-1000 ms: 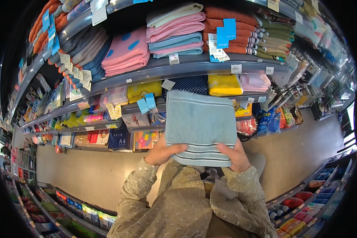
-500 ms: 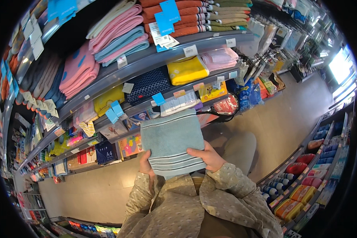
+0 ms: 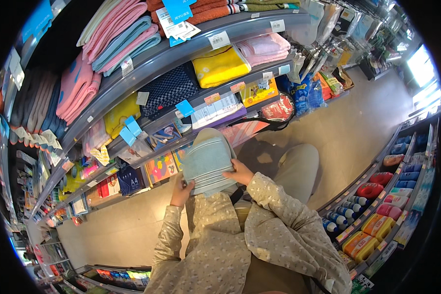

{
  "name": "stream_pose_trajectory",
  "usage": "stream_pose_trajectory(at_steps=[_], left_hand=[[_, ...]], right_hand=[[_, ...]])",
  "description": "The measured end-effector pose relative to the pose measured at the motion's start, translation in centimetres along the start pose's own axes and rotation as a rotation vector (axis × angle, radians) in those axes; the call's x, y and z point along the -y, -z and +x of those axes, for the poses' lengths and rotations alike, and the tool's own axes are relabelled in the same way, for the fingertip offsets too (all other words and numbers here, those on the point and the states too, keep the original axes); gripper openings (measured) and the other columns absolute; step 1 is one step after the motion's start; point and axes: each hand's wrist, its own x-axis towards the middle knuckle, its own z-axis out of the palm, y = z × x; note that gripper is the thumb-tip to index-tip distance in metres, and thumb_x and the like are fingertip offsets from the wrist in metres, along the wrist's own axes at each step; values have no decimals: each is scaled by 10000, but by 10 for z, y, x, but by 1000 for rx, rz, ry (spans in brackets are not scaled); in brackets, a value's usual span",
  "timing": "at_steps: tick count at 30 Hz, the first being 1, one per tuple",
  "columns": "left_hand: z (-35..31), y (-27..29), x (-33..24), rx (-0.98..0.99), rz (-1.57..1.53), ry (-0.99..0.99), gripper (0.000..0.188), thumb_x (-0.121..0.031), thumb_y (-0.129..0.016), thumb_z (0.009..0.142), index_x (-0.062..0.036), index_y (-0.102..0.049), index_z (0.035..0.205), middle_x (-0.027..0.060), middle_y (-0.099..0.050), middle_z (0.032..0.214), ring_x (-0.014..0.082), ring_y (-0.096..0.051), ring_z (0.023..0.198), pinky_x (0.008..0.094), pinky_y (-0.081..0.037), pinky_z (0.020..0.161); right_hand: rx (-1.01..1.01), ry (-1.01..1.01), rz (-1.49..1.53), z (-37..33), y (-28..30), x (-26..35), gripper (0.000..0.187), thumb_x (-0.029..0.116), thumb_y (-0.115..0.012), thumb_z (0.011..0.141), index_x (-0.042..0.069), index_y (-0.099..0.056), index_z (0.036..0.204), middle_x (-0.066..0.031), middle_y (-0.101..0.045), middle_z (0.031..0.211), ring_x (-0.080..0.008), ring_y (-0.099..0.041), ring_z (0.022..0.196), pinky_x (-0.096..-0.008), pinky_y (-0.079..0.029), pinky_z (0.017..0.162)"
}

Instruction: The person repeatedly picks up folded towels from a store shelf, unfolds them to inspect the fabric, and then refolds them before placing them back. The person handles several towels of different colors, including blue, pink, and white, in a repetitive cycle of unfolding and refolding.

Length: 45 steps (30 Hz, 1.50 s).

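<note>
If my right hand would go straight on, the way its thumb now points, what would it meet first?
The light-blue towel: the right hand is at its edge, with the thumb over it, pointing leftward. Beyond the towel, depth is hard to judge.

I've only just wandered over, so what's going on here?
A person's left hand and right hand hold a folded blue towel at its left and right sides. It lies over one bent knee. Ahead, a shelf bears stacks of folded towels.
</note>
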Motion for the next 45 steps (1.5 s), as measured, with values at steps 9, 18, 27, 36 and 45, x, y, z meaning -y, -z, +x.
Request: stream_pose_trajectory(at_steps=[9,18,27,36,45], left_hand=[[-7,-6,-1,-222,216,-224,738,-232,-677,841,-81,-245,1420,160,-372,1317,276,-471,1114,397,-432,891],[-12,-16,-46,-244,342,-235,644,-243,-664,845,-126,-333,1385,124,-334,1331,304,-411,1189,456,-380,949],[-16,-24,-55,-238,290,-240,509,-222,-652,862,-121,-442,1315,83,-365,1337,247,-416,1197,414,-373,956],[-6,-35,-63,-211,361,-331,465,-252,-644,865,-71,-488,1263,130,-407,1302,259,-401,1216,373,-340,990],[-15,-41,-69,-219,351,-381,405,-229,-649,858,-48,-535,1201,179,-418,1289,310,-381,1237,396,-297,1037]], right_hand=[[-432,479,8,36,116,88,417,168,-688,826,39,-520,1185,-64,-633,885,-115,-596,767,-259,-486,662],[-1149,196,84,154,343,203,859,498,-798,645,-111,-511,1179,-196,-607,1048,-278,-609,945,-343,-482,822],[-1319,365,-592,159,295,244,578,427,-784,626,91,-637,1072,-179,-528,1160,-341,-477,1089,-421,-401,924],[-1341,469,-1046,155,300,241,462,295,-742,658,71,-553,1016,-102,-576,1005,-278,-544,967,-380,-425,837],[-1290,-3,-1084,161,299,256,715,611,-723,632,52,-615,1064,-128,-549,1158,-295,-486,1123,-404,-381,923]])
